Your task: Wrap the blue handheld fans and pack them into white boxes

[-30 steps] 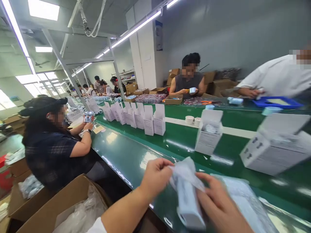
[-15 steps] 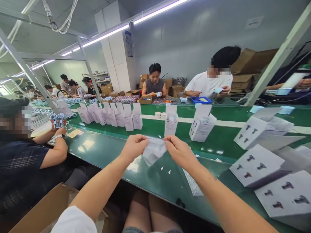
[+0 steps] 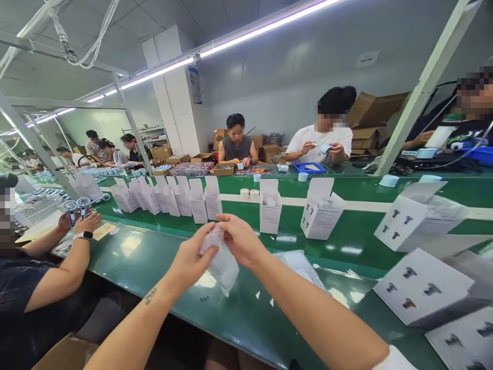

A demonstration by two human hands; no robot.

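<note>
Translucent plastic bag (image 3: 225, 270) is in both hands, approx. mid-view over the glossy green surface (image 3: 127, 264), its loose end hanging toward 5 o'clock. Grip: L hand (image 3: 188, 259) pinches the bag betw. thumb & fingers, R hand (image 3: 244, 239) is closed on its top end. Prob. v. light, limp, slippery & easily creased, so best held by the top edge w/ fingertips; contents, if any, hard to make out thru the haze. Clockwise from the bag: row of white boxes (image 3: 177, 200) at 11, opened box (image 3: 270, 218) at 2, flat plastic packs (image 3: 298, 263) & printed boxes (image 3: 418, 288) at 3, co-worker w/ light-blue device (image 3: 82, 208) approx. 10. Room: strip light (image 3: 269, 27) overhead, pale pillar (image 3: 171, 85) at 11, seated co-workers across at 12–1, cardboard boxes (image 3: 367, 115) behind.
</note>
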